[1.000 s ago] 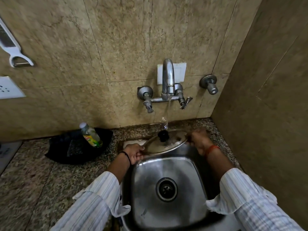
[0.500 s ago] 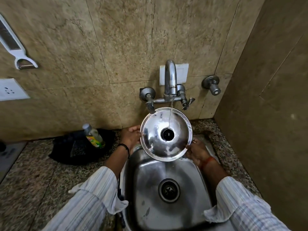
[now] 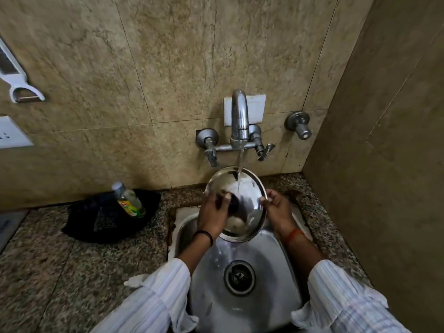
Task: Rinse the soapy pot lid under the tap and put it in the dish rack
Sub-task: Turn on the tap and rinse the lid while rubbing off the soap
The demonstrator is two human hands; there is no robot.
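Observation:
The round steel pot lid is tilted up toward me over the back of the sink, with water from the tap running onto its upper half. My left hand lies flat across the lid's face, partly covering the black knob. My right hand grips the lid's right rim. No dish rack is in view.
A black tray with a dish-soap bottle stands on the granite counter left of the sink. A side wall closes in on the right. A white peeler hangs on the wall at the far left above a socket.
The lid tilted up from lying flat to facing me. My left hand has moved from the lid's left rim onto its face, over the knob. My right hand stays on the right rim.

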